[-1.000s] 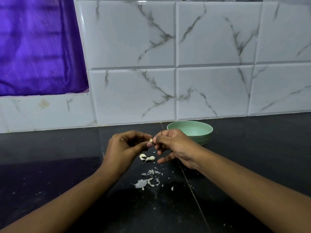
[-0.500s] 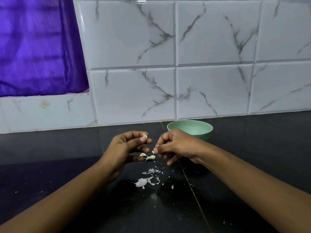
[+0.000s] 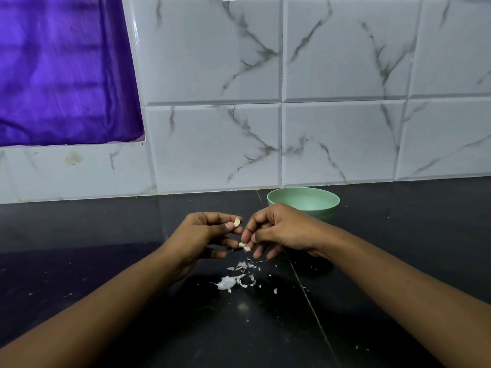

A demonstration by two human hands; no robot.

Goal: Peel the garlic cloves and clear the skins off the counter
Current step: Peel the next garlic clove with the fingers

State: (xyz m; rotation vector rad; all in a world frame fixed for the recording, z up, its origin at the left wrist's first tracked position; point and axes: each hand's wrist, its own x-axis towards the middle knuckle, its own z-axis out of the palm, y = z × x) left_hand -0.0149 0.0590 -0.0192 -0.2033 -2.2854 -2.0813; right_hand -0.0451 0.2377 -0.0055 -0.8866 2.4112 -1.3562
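Left hand: the left hand [image 3: 206,232] pinches a pale garlic clove [image 3: 236,222] between thumb and forefinger, raised above the counter.
Right hand: the right hand [image 3: 279,229] hangs just beside the left one, fingers pointing down, its fingertips [image 3: 247,239] pinching a small whitish scrap, probably a piece of skin [image 3: 247,249]; whether that scrap is gripped or dropping, I cannot tell.
Second piece: another small pale bit [image 3: 241,244] shows between the two hands; clove or skin, too small to say.
Skins: a scatter of white garlic skins [image 3: 233,278] lies on the black counter [image 3: 106,261] directly below the hands, with stray flecks toward the right.
Bowl: a green bowl [image 3: 303,201] stands behind the right hand, near the tiled wall; its inside looks bare from here.
Progress: the held clove looks mostly bare, so peeling seems well under way.
Left to do: finishing this clove, any others not in view, and the whole clearing step, since the skins lie uncollected on the counter.
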